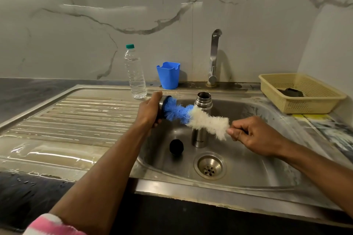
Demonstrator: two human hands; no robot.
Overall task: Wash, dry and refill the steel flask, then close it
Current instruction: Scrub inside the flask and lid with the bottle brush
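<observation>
Flask (202, 120) stands upright and uncapped in the sink (267, 168), at 12 o'clock from the drain (209, 166). Left hand (150, 110) has its fingers clenched round a steel cup (162, 103), at 9 o'clock from the flask's neck. Right hand (254, 135) pinches the brush (193, 116) at its handle end; the blue tip sits in the cup, the white bristles cross in front of the flask. A black cap (176, 147) lies in the basin at 10 o'clock from the drain. Bottle (134, 71) and blue holder (168, 75) stand on the sink's back edge
</observation>
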